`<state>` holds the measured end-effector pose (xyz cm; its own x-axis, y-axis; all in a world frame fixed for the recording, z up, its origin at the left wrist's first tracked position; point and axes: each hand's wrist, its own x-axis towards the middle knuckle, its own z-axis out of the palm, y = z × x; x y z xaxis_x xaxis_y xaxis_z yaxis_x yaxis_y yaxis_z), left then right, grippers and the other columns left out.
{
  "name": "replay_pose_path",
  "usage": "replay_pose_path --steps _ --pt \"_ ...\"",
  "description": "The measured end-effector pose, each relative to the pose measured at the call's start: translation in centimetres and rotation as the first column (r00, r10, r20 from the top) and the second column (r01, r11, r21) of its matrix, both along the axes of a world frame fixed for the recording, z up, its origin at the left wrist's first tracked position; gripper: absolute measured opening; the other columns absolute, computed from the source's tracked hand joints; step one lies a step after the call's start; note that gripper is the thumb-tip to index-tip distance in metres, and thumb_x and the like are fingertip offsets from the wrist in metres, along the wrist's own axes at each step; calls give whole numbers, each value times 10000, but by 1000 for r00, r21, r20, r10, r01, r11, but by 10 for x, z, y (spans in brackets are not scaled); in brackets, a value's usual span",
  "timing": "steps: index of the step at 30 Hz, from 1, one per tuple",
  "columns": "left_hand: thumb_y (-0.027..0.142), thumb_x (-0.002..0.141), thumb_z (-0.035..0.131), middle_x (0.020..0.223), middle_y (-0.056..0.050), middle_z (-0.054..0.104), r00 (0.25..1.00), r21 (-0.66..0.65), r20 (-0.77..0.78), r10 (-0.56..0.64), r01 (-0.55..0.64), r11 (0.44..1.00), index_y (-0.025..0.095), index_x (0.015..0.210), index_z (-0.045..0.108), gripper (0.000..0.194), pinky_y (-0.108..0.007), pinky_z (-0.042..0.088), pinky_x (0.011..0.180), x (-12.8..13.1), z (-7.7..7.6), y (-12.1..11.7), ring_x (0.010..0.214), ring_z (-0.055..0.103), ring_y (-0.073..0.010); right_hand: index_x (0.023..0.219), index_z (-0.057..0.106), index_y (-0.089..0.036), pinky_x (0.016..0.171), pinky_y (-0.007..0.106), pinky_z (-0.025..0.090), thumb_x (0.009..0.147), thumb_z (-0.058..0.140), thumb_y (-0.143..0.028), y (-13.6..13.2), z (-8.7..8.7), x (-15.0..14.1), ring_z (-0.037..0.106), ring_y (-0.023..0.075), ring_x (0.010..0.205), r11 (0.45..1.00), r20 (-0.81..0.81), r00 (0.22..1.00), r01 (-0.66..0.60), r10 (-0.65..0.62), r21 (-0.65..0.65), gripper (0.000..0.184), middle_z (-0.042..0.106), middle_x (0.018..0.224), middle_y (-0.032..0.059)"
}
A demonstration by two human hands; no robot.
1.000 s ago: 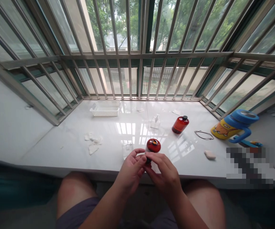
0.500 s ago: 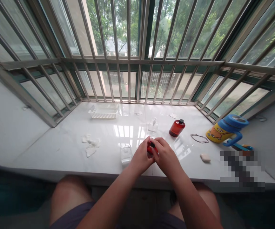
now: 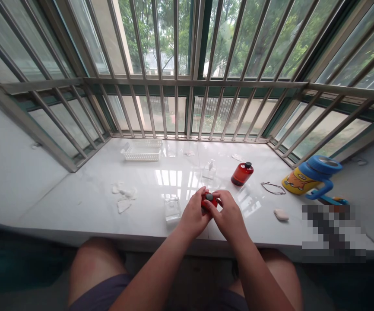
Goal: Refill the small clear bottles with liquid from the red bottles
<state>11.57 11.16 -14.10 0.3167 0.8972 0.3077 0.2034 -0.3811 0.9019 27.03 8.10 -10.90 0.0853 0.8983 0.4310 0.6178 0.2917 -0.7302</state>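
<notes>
Between my hands, near the front of the white ledge [image 3: 103, 216], is a small red bottle [image 3: 210, 202] with a dark cap, its top facing me. My left hand [image 3: 194, 215] is closed around the bottle's left side. On the other side, the thumb and fingers of my right hand [image 3: 227, 212] grip it near the cap. Much of the bottle is hidden by my fingers. A second red bottle [image 3: 242, 175] with a black cap stands beyond my right hand. Left of my hands sits a clear plastic container [image 3: 172, 211]. A small clear bottle with a pump top [image 3: 210, 169] stands behind them.
A white basket [image 3: 141, 155] lies by the barred window. Crumpled white tissue [image 3: 125, 198] is on the left. To the right are a looped cord [image 3: 273, 188], a pale soap-like piece [image 3: 281, 215] and a blue-and-yellow jug [image 3: 306, 177]. A blurred patch covers the right front.
My right hand has shifted slightly right and its fingers have moved off the cap's top, so more of the red bottle and its cap shows. The view has shifted a little.
</notes>
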Motion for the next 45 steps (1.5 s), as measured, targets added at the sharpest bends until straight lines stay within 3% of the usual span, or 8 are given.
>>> replay_pose_path --steps 7,12,27,31,34,37,39,45 --pt "205 862 786 1557 -138 525 997 -40 72 -35 38 998 303 1597 397 837 -576 472 1199 1 -5 1 1417 546 -336 1034 493 -263 976 462 564 965 689 -567 -25 -3 -15 646 313 1268 996 -181 980 74 -83 -57 368 657 1373 132" --pt "230 845 828 1514 -137 569 1000 -11 18 15 -15 1000 287 1591 394 865 -566 450 1213 3 -3 0 1405 556 -332 1019 502 -258 890 446 578 977 659 -581 -26 -7 -18 698 275 1002 965 -263 928 249 -263 -86 362 689 1076 79" --pt "160 826 786 1559 -194 548 993 2 -115 10 -9 1000 236 1657 308 962 -595 468 1206 -1 9 -10 1427 551 -382 1420 468 -256 1043 532 555 921 726 -563 -9 -17 -24 673 330 1232 990 -284 954 66 -99 -121 640 661 1369 146" --pt "306 870 809 1587 -149 547 995 1 -96 -8 8 1000 257 1592 463 802 -562 447 1239 -49 41 -28 1457 538 -370 1391 541 -230 1065 559 517 938 665 -604 -5 -20 -7 647 359 1238 980 -106 976 179 -187 -85 601 662 1356 157" --pt "304 1037 558 1448 -87 667 961 74 -143 236 -228 971 284 1436 621 405 -473 494 1193 -118 49 -19 1345 634 -278 1377 572 -202 1064 578 492 946 604 -630 -3 -20 21 619 387 1234 952 47 951 307 -306 -8 609 658 1334 177" --pt "189 1007 451 1345 -133 711 769 215 -324 550 -506 835 191 1307 692 384 -492 480 1181 -195 34 13 1294 646 -301 1403 568 -179 1020 599 499 940 575 -636 0 -20 53 612 418 1206 900 112 895 435 -432 -4 651 653 1331 206" --pt "102 907 462 1365 -166 699 658 227 -512 552 -516 826 146 1272 701 438 -528 438 1209 -238 17 36 1327 613 -334 1429 556 -163 1008 621 500 927 580 -626 1 -21 69 603 443 1213 867 139 859 498 -493 -5 684 640 1358 225" --pt "142 776 624 1131 -162 785 685 163 -561 465 -460 873 190 988 765 259 -540 467 1161 -291 -3 66 1194 669 -376 1492 501 -98 1153 678 405 896 634 -598 -7 -18 80 504 487 1387 844 154 831 517 -535 144 789 575 1470 267"
